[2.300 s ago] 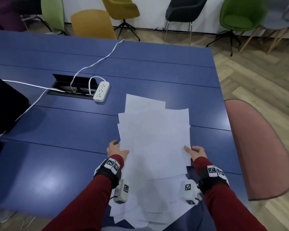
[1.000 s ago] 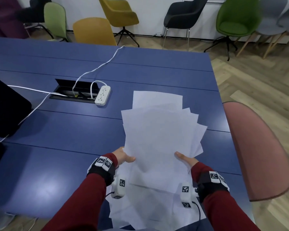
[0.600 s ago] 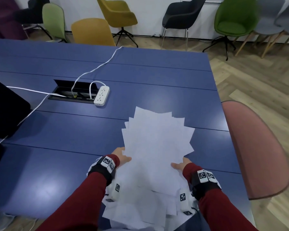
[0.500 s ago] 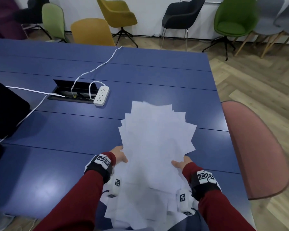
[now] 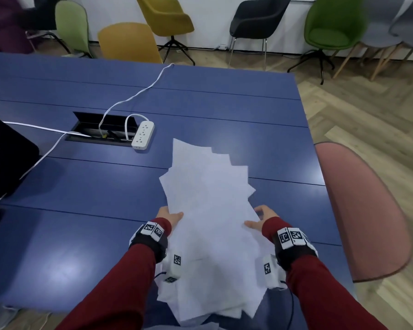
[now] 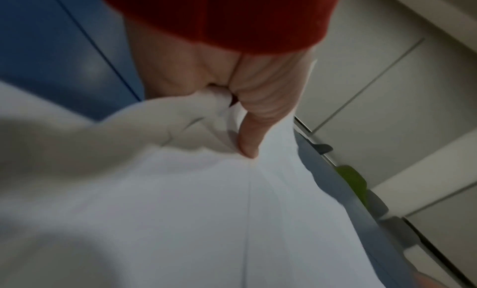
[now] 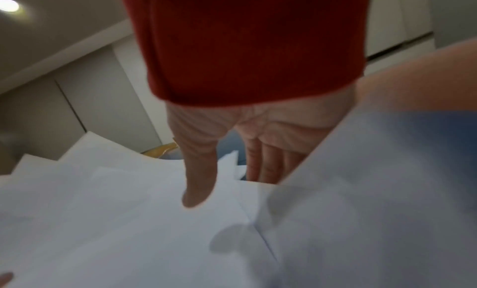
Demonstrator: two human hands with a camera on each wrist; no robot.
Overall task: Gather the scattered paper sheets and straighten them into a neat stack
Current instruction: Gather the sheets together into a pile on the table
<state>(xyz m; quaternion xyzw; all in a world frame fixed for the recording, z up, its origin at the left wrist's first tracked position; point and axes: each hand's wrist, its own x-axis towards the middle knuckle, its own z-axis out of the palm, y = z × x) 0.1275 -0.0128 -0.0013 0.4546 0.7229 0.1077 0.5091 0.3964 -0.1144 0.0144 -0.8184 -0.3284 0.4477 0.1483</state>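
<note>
The paper sheets form a fanned, uneven bundle held between both hands over the near right portion of the blue table; the far corners splay out at differing angles and the near ends overhang the table's near edge. The left hand grips the bundle's left edge: in the left wrist view the thumb presses down on the top sheet, with the sheet edges bunched into the palm. The right hand holds the right edge, thumb on top and straight fingers beneath the sheets. Bare tabletop lies to the left of and beyond the bundle. A white power strip lies well apart at far left, beside a cable hatch. A pink chair stands close against the table's right edge.
</note>
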